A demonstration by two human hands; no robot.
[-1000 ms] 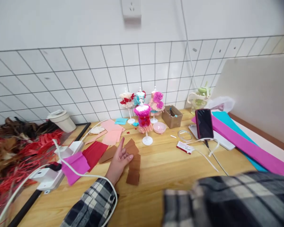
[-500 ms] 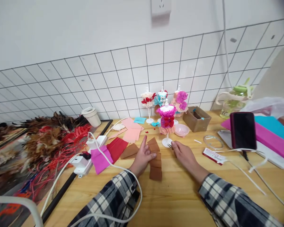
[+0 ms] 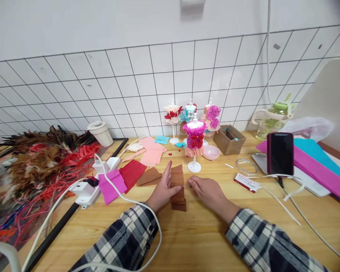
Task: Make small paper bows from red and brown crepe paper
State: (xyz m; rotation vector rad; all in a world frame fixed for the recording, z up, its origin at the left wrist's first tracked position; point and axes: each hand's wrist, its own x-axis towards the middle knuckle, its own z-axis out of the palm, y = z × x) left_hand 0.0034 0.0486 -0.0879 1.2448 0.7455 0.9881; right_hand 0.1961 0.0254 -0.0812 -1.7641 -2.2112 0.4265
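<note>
Paper (image 3: pixel 177 176) in brown lies against the left fingers (image 3: pixel 167 176).

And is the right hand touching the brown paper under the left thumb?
Apart: the head view shows bare wooden tabletop between the right hand and that brown paper.

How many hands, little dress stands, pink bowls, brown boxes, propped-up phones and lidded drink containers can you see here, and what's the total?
Hands: 2
Dress stands: 4
Pink bowl: 1
Brown box: 1
Propped-up phone: 1
Lidded drink containers: 2
Total: 11
</note>
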